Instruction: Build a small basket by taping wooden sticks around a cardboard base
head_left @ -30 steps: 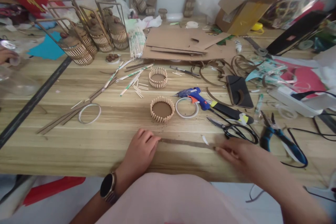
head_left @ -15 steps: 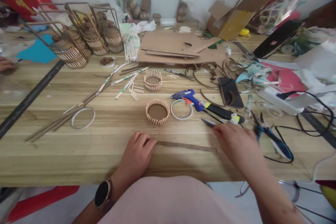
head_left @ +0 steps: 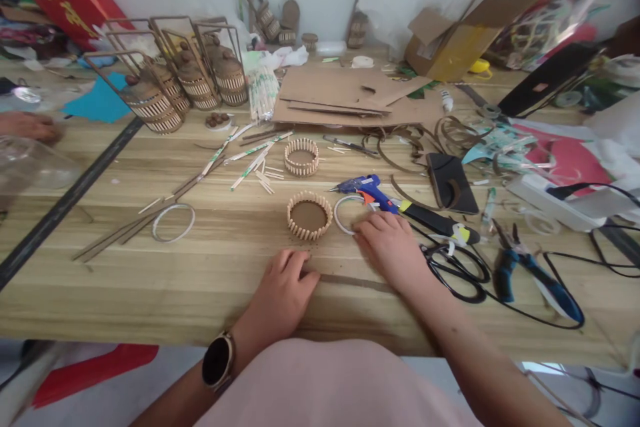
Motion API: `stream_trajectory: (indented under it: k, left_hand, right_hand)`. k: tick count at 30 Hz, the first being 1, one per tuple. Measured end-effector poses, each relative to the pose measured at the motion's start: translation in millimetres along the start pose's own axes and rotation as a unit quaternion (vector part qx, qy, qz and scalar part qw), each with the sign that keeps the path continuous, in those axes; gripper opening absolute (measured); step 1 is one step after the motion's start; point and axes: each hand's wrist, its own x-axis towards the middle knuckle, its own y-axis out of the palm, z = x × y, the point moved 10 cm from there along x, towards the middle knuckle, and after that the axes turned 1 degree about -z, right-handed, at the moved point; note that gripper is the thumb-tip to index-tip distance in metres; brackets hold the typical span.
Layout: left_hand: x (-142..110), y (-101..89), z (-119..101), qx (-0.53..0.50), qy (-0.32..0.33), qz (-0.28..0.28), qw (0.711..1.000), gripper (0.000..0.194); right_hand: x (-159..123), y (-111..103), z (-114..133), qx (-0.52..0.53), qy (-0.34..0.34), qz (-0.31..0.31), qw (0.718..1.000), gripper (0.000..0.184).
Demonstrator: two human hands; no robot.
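My left hand (head_left: pixel 283 293) is closed over the left end of a thin brown cardboard strip (head_left: pixel 356 281), which lies flat near the table's front edge. My right hand (head_left: pixel 393 247) reaches over the strip's far end, its fingers curled onto the near rim of a white tape roll (head_left: pixel 340 217); its fingertips are partly hidden. Just beyond my left hand stands a round cardboard base ringed with short wooden sticks (head_left: pixel 309 217). A similar stick ring (head_left: pixel 301 157) is behind it. A blue glue gun (head_left: pixel 367 188) lies beside the tape roll.
Black-handled scissors (head_left: pixel 457 273), blue pliers (head_left: pixel 515 260), a utility knife (head_left: pixel 433 219) and a phone (head_left: pixel 453 181) lie to the right. Stick-sided lanterns (head_left: pixel 155 107) stand at back left, cardboard sheets (head_left: pixel 330 90) at the back. Another person's hand (head_left: pixel 30 127) is at far left.
My right hand has let go of the strip's right end, passed over the scissors and moved left to the tape roll. My left hand stays on the strip.
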Motion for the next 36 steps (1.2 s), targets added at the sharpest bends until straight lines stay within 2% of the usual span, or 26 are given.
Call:
stream_trajectory:
  k: [3,5,7,10,12,19,22,24,26,27,29,31,32,34,36]
  left_hand:
    - [0.7,10.6,-4.4,-0.026,0.023,0.048,0.998,0.023]
    - [1.3,14.0,-6.0,-0.031,0.035,0.059,0.997,0.024]
    - [2.6,13.4,-5.7,-0.027,0.038,0.054,0.997,0.024]
    - [5.4,8.6,-5.4,-0.028,0.037,0.045,0.998,0.024]
    - [7.8,4.0,-4.8,-0.039,0.031,0.043,0.998,0.027]
    - [12.6,-5.4,-0.4,-0.085,0.002,0.043,0.995,0.038]
    - [11.7,-9.2,3.0,-0.109,-0.017,0.036,0.993,0.036]
    - [11.7,-16.0,5.0,-0.167,-0.036,0.018,0.985,0.033]
    - [12.7,-22.4,7.5,-0.274,-0.063,0.003,0.960,0.029]
    - [13.3,-24.0,9.7,-0.338,-0.084,0.000,0.937,0.028]
    - [14.0,-22.1,14.2,-0.462,-0.137,0.005,0.876,0.027]
    - [13.3,-16.0,17.6,-0.548,-0.195,0.019,0.814,0.026]
    - [12.7,-12.9,17.9,-0.571,-0.216,0.027,0.791,0.026]
    - [11.4,-8.8,17.4,-0.592,-0.238,0.041,0.769,0.026]
    - [9.3,-6.6,18.1,-0.600,-0.247,0.040,0.760,0.025]
  right_hand:
    - [-6.9,-13.8,-0.5,0.030,-0.015,-0.005,0.999,0.021]
    - [-16.0,-29.0,-1.9,0.094,-0.013,-0.010,0.995,0.020]
    - [-24.3,-40.4,-4.6,0.179,0.019,-0.003,0.984,0.019]
    - [-32.5,-40.8,-3.1,0.269,0.083,0.039,0.959,0.018]
    - [-34.8,-36.5,3.5,0.303,0.101,0.055,0.946,0.017]
    - [-38.4,-28.0,14.8,0.301,0.105,0.027,0.948,0.023]
    - [-38.5,-33.3,18.8,0.296,0.088,0.001,0.951,0.022]
    - [-37.2,-42.9,25.9,0.292,0.052,-0.036,0.954,0.018]
    - [-37.2,-57.8,37.9,0.286,-0.013,-0.091,0.954,0.014]
    - [-38.4,-64.8,45.0,0.281,-0.050,-0.116,0.951,0.012]
    - [-42.4,-74.0,58.8,0.261,-0.120,-0.146,0.947,0.008]
    - [-46.1,-74.4,68.8,0.229,-0.164,-0.143,0.949,0.002]
    - [-47.7,-72.8,71.5,0.211,-0.176,-0.138,0.952,0.001]
    - [-50.6,-69.7,72.3,0.180,-0.184,-0.134,0.957,0.007]
    - [-52.7,-69.1,66.7,0.153,-0.169,-0.149,0.962,0.012]
